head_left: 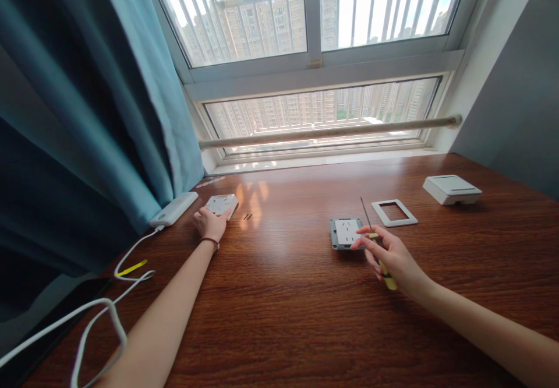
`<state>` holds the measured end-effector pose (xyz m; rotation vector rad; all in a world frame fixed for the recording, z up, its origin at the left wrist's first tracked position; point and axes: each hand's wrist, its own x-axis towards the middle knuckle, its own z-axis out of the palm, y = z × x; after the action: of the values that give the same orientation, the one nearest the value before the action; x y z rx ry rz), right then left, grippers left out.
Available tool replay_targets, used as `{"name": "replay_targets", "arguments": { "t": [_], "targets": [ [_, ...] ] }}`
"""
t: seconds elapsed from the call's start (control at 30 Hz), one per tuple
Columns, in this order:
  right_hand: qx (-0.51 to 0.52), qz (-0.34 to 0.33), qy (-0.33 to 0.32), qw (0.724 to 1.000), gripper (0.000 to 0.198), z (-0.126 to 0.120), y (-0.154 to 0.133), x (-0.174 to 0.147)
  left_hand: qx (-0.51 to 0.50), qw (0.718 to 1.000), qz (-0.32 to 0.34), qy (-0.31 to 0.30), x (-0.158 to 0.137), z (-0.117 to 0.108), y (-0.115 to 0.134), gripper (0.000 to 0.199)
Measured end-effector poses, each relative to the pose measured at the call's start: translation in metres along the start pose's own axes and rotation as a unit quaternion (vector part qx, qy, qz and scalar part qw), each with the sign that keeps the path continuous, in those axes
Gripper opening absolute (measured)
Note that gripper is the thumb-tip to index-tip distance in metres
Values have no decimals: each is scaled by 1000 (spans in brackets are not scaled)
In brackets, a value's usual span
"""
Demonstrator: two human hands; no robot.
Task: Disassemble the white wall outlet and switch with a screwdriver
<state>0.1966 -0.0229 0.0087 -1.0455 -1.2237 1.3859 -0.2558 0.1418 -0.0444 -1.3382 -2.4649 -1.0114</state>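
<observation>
My left hand [211,225] is at the near left edge of a white square box [222,204], its fingers closed on that edge and partly hidden. Two small screws [247,217] lie just right of the box. Held in my right hand [395,257] is a screwdriver [388,278] with a yellow and black handle, its thin shaft pointing up and away. The fingertips of that hand reach the right edge of a wall socket [348,232], which has a white face on a grey metal-looking frame and lies on the table.
A white square cover frame [395,212] lies beyond my right hand, and a white box [452,189] stands farther right. At left are a white power strip [174,209], its looping cable [131,251] and a yellow strip [133,268]. A blue curtain [144,114] hangs beside the wooden table [271,306].
</observation>
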Motion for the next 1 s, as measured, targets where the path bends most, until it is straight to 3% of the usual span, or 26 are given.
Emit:
{"name": "replay_targets", "arguments": {
  "t": [0.37, 0.43, 0.47, 0.53, 0.6, 0.77, 1.0],
  "targets": [
    [-5, 0, -3, 1000, 28, -1, -1, -1, 6, 1000, 9, 14, -13, -12, 16, 77],
    [-6, -3, -2, 1000, 28, 0, -1, -1, 21, 998, 42, 48, -22, -20, 26, 78],
    [-6, -4, -1, 1000, 28, 0, -1, -1, 40, 993, 90, 61, -28, -23, 32, 74],
    [-7, -7, 0, 1000, 28, 0, -1, 0, 88, 977, 195, 27, -39, -28, 45, 59],
    [-6, -11, -1, 1000, 28, 0, 0, 0, 123, 959, 253, -40, -49, -27, 56, 45],
    [-8, -5, -5, 1000, 30, 0, 0, -1, 137, 946, 272, -111, -59, -15, 63, 31],
    [-7, -17, -8, 1000, 31, 0, -2, -1, 135, 936, 279, -166, -56, -16, 71, 31]
  ]
}}
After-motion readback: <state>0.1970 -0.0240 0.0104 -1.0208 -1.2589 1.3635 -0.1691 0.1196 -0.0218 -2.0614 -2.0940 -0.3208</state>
